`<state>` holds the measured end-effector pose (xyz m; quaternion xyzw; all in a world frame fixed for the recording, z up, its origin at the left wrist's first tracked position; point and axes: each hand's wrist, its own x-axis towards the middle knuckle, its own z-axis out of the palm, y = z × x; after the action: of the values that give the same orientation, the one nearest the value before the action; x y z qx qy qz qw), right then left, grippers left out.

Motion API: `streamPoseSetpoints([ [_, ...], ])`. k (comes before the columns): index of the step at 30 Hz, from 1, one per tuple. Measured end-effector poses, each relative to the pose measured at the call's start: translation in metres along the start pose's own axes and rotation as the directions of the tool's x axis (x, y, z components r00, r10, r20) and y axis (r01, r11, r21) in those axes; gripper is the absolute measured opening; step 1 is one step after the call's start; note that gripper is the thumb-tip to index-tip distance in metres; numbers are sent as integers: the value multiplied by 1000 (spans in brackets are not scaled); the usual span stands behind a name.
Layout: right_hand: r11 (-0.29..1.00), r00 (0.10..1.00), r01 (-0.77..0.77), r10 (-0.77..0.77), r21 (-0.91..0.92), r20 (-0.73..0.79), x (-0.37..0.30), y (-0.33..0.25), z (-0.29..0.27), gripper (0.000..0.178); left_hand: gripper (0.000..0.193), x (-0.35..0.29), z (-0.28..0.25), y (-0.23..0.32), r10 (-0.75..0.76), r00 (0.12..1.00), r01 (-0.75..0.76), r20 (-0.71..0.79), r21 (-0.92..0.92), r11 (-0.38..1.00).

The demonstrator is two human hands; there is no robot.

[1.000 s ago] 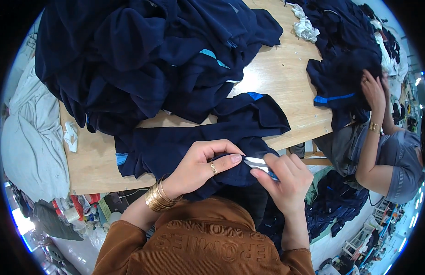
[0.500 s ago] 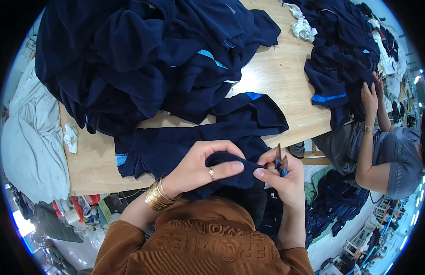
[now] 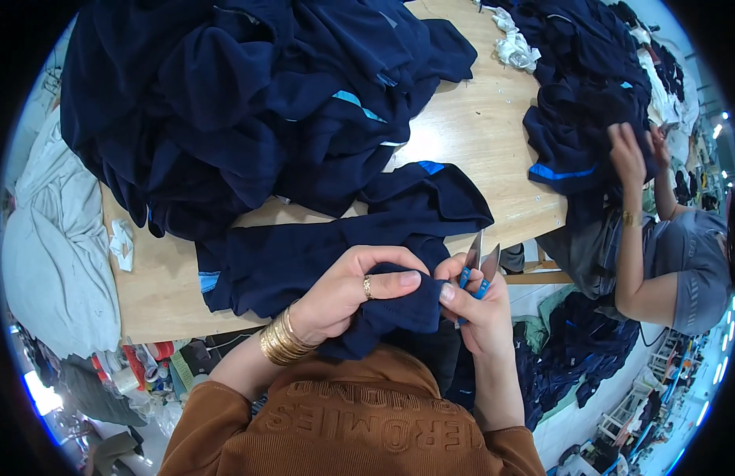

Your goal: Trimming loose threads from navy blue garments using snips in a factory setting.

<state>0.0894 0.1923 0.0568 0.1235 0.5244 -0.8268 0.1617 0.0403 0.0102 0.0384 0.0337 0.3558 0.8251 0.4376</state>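
Note:
A navy blue garment point(image 3: 296, 242) with light-blue and blue patches lies along the table's near edge, one part of it lifted towards me. My left hand point(image 3: 359, 289) pinches this raised fabric between thumb and fingers. Beside it, my right hand point(image 3: 478, 309) holds small thread snips point(image 3: 476, 274) with blue grips, blades pointing away from me and spread apart. The right thumb and fingertips are at the fabric's edge; whether they also grip the cloth I cannot tell. The lower end of the snips is hidden in the palm.
A large heap of navy garments point(image 3: 224, 111) covers the table's far left. Grey cloth point(image 3: 62, 238) hangs over the left edge. At right, a co-worker's hands point(image 3: 633, 155) are by another navy pile point(image 3: 589, 119). White scraps point(image 3: 514, 47) lie on the wooden table point(image 3: 447, 119).
The snips have turned in my right hand, showing both blades and more of the blue grips. The fabric between my hands now shows a broader face. The co-worker's hand has lifted off the pile.

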Motion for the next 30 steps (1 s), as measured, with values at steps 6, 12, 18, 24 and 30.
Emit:
streamPoseSetpoints([
  [6,995,995,-5,-5,-103,-97,-4,-3,-1,15,14,1,2,-2,-2,996,7,-88,62,998],
  [12,777,887,258,-426,-574,-177,-8,-15,9,17,14,1,4,-4,44,986,-28,-158,102,994],
  [18,474,764,418,-644,-775,17,-17,-16,15,14,14,-2,9,0,61,985,-36,-164,152,988],
  [24,18,613,483,-721,-876,323,-8,-2,13,21,16,-1,16,1,205,961,-122,-188,381,917],
  [30,447,768,445,-636,-776,74,-6,5,14,15,17,0,15,-3,177,962,-89,-208,376,922],
])
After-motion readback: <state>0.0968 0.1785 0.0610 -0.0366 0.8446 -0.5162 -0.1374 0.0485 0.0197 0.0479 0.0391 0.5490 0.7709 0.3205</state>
